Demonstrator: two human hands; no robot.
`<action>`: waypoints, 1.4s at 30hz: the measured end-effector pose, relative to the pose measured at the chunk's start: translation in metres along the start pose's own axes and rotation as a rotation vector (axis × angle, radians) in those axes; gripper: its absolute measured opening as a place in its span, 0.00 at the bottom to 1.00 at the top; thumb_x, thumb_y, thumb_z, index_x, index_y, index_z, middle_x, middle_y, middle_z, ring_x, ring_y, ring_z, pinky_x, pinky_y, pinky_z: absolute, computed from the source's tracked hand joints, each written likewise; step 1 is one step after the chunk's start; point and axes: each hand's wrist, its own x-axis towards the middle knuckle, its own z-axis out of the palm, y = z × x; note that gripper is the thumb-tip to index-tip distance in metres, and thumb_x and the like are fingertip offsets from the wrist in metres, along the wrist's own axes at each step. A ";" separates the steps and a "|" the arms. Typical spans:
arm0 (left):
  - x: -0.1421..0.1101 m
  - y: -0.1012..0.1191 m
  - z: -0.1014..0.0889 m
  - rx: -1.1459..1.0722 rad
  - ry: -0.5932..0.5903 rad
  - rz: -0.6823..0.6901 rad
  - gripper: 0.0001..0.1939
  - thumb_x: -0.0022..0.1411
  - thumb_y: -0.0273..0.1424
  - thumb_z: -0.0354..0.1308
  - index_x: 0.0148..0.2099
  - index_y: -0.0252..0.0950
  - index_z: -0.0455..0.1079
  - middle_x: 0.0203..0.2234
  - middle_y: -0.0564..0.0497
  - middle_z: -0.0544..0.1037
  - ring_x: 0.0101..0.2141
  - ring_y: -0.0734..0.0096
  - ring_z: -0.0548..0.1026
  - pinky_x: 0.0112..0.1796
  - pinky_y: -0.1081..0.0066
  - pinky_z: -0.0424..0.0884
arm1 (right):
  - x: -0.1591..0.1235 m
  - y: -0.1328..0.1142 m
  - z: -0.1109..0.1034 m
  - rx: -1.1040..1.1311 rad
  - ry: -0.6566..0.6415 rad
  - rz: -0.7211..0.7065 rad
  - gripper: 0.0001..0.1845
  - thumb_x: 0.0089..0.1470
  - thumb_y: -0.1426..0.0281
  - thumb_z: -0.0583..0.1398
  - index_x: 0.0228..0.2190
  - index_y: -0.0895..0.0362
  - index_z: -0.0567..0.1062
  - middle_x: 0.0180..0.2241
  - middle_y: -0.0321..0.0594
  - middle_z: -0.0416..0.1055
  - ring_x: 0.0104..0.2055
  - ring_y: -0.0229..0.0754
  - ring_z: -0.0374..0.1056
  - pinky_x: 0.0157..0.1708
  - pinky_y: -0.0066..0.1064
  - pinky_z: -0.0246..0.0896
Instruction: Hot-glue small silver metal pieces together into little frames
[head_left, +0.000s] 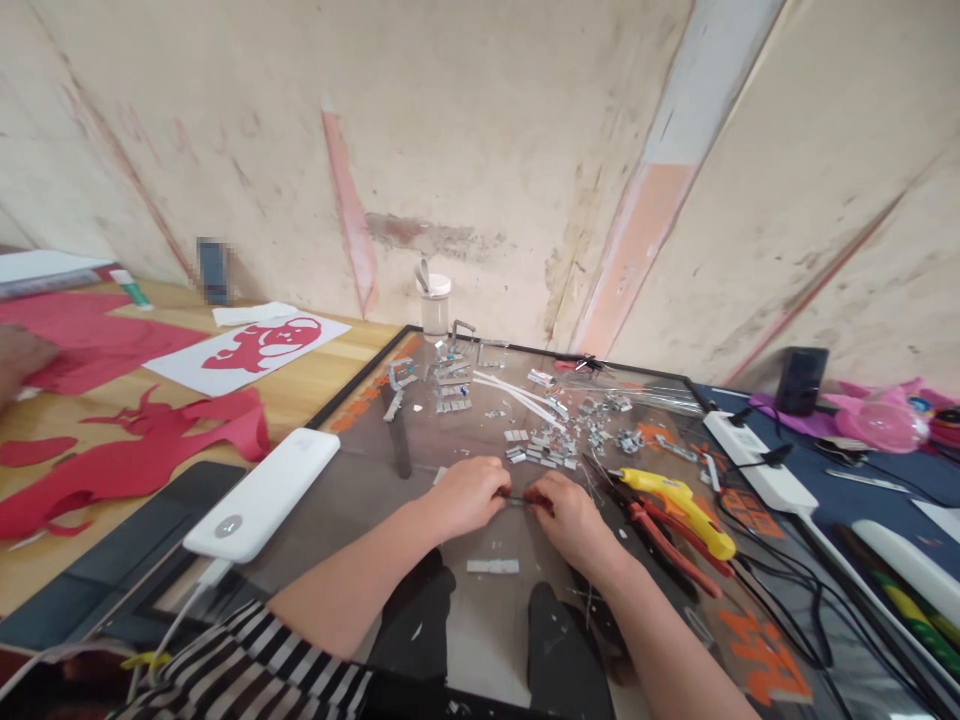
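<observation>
On the glass table [367, 510], a power bank [262, 495] lies left; right are a glue gun [686, 508] and red-handled pliers [661, 542]. Between them, left hand [471, 495] and right hand [568, 515] pinch a thin piece [516, 501] at their fingertips. Silver clips [536, 455] lie just beyond; a silver strip [493, 566] lies nearer.

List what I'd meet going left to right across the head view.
Another person's hand, green-and-white tube, white power bank, wearer's left hand, thin grey piece, wearer's right hand, yellow glue gun, black phone-like device.
</observation>
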 end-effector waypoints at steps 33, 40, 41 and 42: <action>-0.002 -0.007 -0.006 -0.069 0.038 0.055 0.08 0.56 0.29 0.57 0.38 0.39 0.74 0.32 0.51 0.73 0.34 0.69 0.71 0.35 0.73 0.64 | -0.003 0.010 -0.011 0.019 -0.016 0.048 0.11 0.45 0.77 0.57 0.31 0.57 0.77 0.27 0.38 0.70 0.30 0.40 0.66 0.32 0.29 0.59; 0.001 -0.007 0.006 -0.027 0.022 0.072 0.07 0.57 0.29 0.56 0.36 0.42 0.75 0.30 0.52 0.73 0.34 0.69 0.72 0.32 0.74 0.64 | -0.001 0.009 -0.001 0.002 -0.018 0.064 0.10 0.46 0.77 0.57 0.30 0.55 0.77 0.28 0.38 0.69 0.31 0.40 0.66 0.33 0.28 0.58; 0.001 -0.006 0.006 -0.024 0.024 0.073 0.07 0.57 0.29 0.56 0.36 0.42 0.75 0.30 0.52 0.73 0.34 0.69 0.72 0.32 0.74 0.64 | -0.001 0.009 -0.001 0.002 -0.015 0.066 0.10 0.46 0.77 0.57 0.30 0.55 0.77 0.28 0.38 0.69 0.31 0.40 0.66 0.33 0.28 0.58; 0.001 -0.006 0.007 -0.021 0.026 0.073 0.07 0.57 0.29 0.56 0.36 0.42 0.75 0.30 0.52 0.73 0.34 0.69 0.71 0.32 0.74 0.64 | -0.001 0.008 -0.001 0.002 -0.012 0.068 0.10 0.46 0.77 0.57 0.29 0.55 0.77 0.28 0.38 0.69 0.32 0.40 0.66 0.33 0.28 0.58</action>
